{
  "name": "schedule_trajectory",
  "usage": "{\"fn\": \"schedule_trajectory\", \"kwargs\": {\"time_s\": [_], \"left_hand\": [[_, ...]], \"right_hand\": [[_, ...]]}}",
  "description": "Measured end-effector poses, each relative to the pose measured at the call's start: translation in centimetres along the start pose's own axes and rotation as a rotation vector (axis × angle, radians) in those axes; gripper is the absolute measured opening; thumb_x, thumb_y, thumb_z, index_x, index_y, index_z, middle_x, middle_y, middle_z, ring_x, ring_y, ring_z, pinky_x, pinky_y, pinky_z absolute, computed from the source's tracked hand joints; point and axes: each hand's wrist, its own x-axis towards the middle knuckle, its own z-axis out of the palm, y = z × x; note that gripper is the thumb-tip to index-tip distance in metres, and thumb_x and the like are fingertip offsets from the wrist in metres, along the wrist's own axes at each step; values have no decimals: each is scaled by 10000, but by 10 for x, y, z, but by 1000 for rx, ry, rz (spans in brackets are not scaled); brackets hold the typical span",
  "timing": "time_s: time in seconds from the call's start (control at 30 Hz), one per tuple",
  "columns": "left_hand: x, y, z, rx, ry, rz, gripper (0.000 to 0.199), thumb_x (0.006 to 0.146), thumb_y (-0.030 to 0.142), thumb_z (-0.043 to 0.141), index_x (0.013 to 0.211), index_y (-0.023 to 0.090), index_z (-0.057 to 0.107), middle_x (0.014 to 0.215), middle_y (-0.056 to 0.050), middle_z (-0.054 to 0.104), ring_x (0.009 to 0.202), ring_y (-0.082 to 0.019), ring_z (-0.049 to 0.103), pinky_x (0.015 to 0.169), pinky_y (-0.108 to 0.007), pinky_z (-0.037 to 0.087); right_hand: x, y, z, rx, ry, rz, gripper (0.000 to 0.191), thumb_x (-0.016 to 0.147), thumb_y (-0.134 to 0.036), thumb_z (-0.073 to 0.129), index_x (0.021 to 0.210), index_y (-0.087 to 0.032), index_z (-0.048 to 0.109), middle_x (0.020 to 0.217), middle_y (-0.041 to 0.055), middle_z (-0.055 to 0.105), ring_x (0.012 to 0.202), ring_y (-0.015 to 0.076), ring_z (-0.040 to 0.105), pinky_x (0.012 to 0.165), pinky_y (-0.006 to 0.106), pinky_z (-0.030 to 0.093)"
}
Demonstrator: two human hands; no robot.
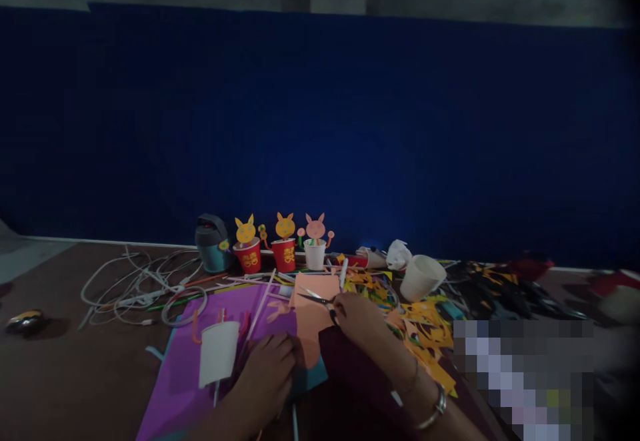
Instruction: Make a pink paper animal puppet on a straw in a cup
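My right hand grips a pair of scissors by the handles. Its blades lie over a sheet of light orange paper, pointing left and a little apart. My left hand is low beside that paper with its fingers curled. What they hold, if anything, is hidden. A rounded orange piece of paper shows just right of those fingers. Left of my left hand, an upside-down white paper cup with orange and red pipe-cleaner-like arms lies on purple paper. A small orange cutout is near the scissors.
Behind stand two red cups and a white cup with paper animal heads, beside a teal container. White cables tangle at left. Yellow paper scraps, a blank white cup and crumpled tissue lie right.
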Motion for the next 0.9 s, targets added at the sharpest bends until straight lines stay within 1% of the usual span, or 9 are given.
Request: {"fn": "schedule_trajectory", "kwargs": {"time_s": [0.07,0.17,0.27,0.33,0.4,0.53,0.67,0.77,0.9], "left_hand": [[0,-1,1,-32,82,15,274,808,123,516,1047,210,618,1171,-40,626,1113,-226,505,974,-389,365],[0,-1,-1,-46,222,46,277,836,133,504,1080,219,605,1198,-40,623,1094,-232,523,923,-391,393],[2,3,-5,-85,293,74,271,856,148,502,1099,227,593,1103,-37,652,997,-216,553,849,-365,419],[2,8,-7,-117,268,81,197,868,163,498,1014,228,613,988,-24,664,916,-200,561,801,-341,423],[2,12,-6,-121,232,80,143,875,185,501,949,221,618,932,-19,659,873,-194,559,772,-324,419],[-1,15,0,-92,218,77,146,873,219,510,984,218,606,964,-24,654,892,-200,551,792,-323,404],[-3,13,5,-96,201,90,132,881,226,503,965,218,604,958,-19,651,886,-192,546,805,-325,397],[-3,12,4,-96,181,103,130,895,235,493,957,221,607,966,-16,651,892,-194,543,805,-330,396],[-1,12,-1,-108,147,105,161,900,234,491,1019,232,600,1025,-18,647,925,-208,535,820,-347,396]], "right_hand": [[11,17,-6,-6,25,63,256,847,-169,444,839,-165,699,864,112,723,797,213,657,613,263,357],[22,40,-12,-11,62,136,262,853,-170,441,829,-168,702,861,110,726,825,219,660,650,264,378],[34,45,-9,4,80,183,272,869,-214,445,820,-173,709,856,105,730,824,212,669,668,253,398],[46,39,-3,21,90,213,288,882,-266,449,833,-171,716,876,113,731,845,214,673,689,247,415],[60,29,4,33,105,269,331,892,-342,447,894,-148,715,921,148,723,890,247,671,716,271,438],[82,18,14,53,127,384,418,873,-419,467,965,-82,697,984,224,695,955,321,653,766,352,468],[90,22,17,118,131,446,388,814,-417,530,934,-88,697,981,223,698,968,335,648,783,374,474],[91,28,20,197,163,450,309,765,-373,572,867,-106,688,931,219,701,937,341,652,756,381,470],[90,36,18,354,301,387,217,795,-283,511,879,-124,633,873,185,684,904,302,643,743,360,445]]}}
